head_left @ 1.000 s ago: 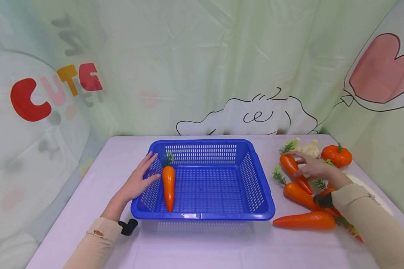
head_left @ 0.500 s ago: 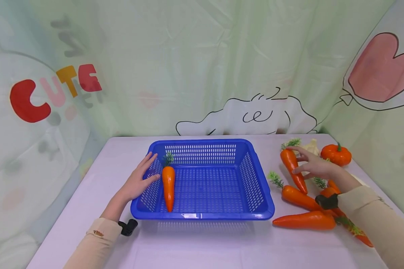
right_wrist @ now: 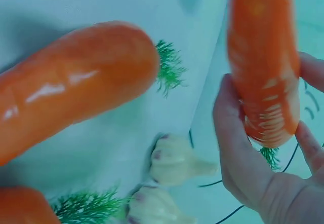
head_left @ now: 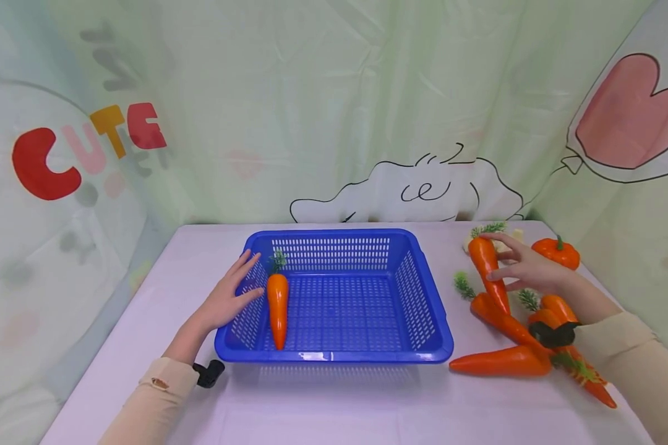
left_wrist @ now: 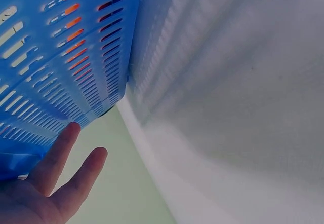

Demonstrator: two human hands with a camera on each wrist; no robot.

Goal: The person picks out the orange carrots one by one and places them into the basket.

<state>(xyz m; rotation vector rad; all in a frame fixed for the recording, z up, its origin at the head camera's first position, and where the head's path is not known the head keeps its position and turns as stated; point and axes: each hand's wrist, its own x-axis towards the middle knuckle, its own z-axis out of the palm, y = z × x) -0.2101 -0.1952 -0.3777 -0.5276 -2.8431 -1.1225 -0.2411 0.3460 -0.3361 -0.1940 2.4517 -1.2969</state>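
Observation:
With fingers and thumb, my right hand [head_left: 530, 267] grips a carrot [head_left: 485, 266], its green top away from me and its tip towards me; the right wrist view shows this carrot [right_wrist: 264, 67] held above the table. My left hand [head_left: 226, 295] rests at the left rim of a blue plastic basket [head_left: 334, 357], fingers spread. In the left wrist view two fingers of the left hand [left_wrist: 55, 188] lie straight against the perforated basket wall [left_wrist: 55, 72]. Inside the basket, along its left side, lies one carrot [head_left: 278, 309].
Below the right hand lie several more carrots [head_left: 503, 361], partly overlapping. An orange pumpkin [head_left: 558, 252] stands at the back right corner. Garlic bulbs [right_wrist: 174, 160] sit near the back edge. A printed curtain [head_left: 334, 111] hangs behind the table.
My right hand has taken hold of the carrot and lifted it off the pile, tilting its top up and back. The other carrots shifted slightly. My left hand stays put.

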